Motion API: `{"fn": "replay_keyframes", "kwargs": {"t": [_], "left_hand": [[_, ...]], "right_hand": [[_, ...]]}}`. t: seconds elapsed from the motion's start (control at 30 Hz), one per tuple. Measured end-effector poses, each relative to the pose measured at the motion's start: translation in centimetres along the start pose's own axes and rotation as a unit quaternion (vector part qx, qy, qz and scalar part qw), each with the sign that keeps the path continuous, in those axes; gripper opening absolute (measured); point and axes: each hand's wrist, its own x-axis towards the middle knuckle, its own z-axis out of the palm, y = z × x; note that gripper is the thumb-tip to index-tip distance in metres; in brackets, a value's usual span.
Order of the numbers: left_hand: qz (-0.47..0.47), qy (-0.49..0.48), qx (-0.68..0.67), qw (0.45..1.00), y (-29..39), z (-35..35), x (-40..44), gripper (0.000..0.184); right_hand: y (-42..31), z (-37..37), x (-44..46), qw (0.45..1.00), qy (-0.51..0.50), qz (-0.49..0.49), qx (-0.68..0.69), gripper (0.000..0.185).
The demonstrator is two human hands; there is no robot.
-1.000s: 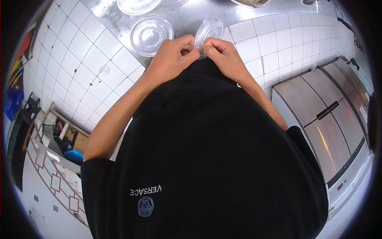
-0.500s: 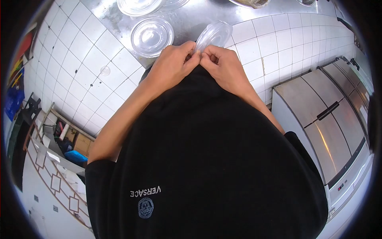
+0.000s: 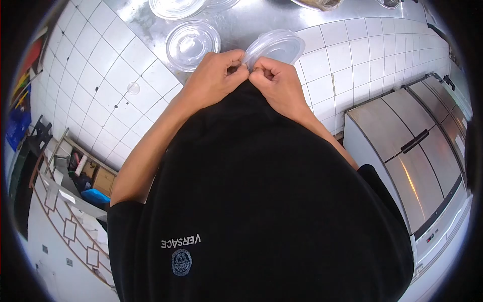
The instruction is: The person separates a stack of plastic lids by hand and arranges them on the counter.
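Note:
Both hands pinch the near edge of a clear round plastic lid [image 3: 279, 49], tilted up in front of my body. It looks doubled, so more than one may be stacked there. My left hand [image 3: 216, 78] is closed with thumb and fingertips at the left of that edge. Close beside it, my right hand [image 3: 280, 85] grips with curled fingers. Exactly what the fingertips press is partly hidden. Left of the hands, another clear round lid [image 3: 192, 45] lies at the corner of the metal table [image 3: 241, 22].
More clear round plastic pieces [image 3: 176, 6] lie at the table's far left. A bowl [image 3: 319, 4] is cut off at the top. White tiled floor [image 3: 115, 85] surrounds the table, with a small clear disc [image 3: 133, 88] on it. A steel-doored fridge [image 3: 402, 146] stands right.
The held lid has turned to show more of its face and shifted slightly right. Both hands have moved only a little, staying on its near edge.

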Motion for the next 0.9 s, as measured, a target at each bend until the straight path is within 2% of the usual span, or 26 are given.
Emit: {"fn": "replay_keyframes", "kwargs": {"t": [0.13, 0.23, 0.3, 0.47, 0.63, 0.77, 0.9], "left_hand": [[0.020, 0.012, -0.074, 0.997, 0.0, 0.1, 0.0, 0.027], [0.031, 0.008, -0.060, 0.998, -0.2, 0.0, 0.0, 0.028], [0.008, -0.022, -0.025, 0.999, 0.1, -0.4, 0.0, 0.019], [-0.001, -0.043, 0.001, 0.999, 0.4, -0.5, -0.3, 0.018], [0.028, -0.019, -0.023, 0.999, 0.1, 0.3, -0.7, 0.020], [0.006, -0.014, -0.035, 0.999, 1.4, 0.1, -1.0, 0.020], [-0.009, 0.011, -0.055, 0.998, 2.2, 0.5, -1.3, 0.022]], "right_hand": [[0.1, -0.3, 0.3, 1.000, -0.006, 0.020, -0.003, 0.018], [0.1, -0.6, 0.4, 1.000, -0.016, 0.023, 0.007, 0.017], [0.1, -0.7, 0.3, 0.999, -0.021, 0.022, 0.011, 0.017], [-0.8, -1.0, -0.3, 1.000, -0.021, -0.003, -0.015, 0.013], [-1.1, -0.9, -0.6, 0.995, -0.008, -0.083, -0.052, 0.014], [-1.4, -1.3, -0.3, 0.981, -0.021, -0.159, -0.111, 0.014], [-1.2, -1.0, -0.3, 0.953, 0.047, -0.248, -0.165, 0.010]]}}
